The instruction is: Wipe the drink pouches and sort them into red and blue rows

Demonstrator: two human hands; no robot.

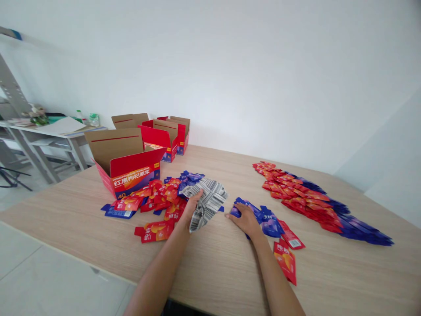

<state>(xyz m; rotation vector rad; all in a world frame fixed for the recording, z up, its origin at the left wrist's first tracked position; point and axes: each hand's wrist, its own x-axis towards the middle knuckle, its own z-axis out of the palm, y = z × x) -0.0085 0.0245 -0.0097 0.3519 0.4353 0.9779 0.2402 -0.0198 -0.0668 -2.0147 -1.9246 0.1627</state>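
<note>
My left hand (194,206) is closed on a crumpled black-and-white striped cloth (212,199), which fans out above the table. To its left lies a loose heap of red pouches (161,193) and blue-purple pouches (189,177), small and flat with spouts. My right hand (246,219) rests on a purple pouch (248,205), its thumb apart from the fingers; the fingertips are partly hidden. Just beside it lie another purple pouch (270,224) and two red pouches, one showing a barcode label (295,242), the other its printed front (285,261).
An open red carton (134,169) stands at the left behind the heap, with more open cartons (164,136) farther back. Long overlapping rows of red pouches (302,197) and blue pouches (365,230) spread across the right side of the wooden table (213,272). A white wall rises behind.
</note>
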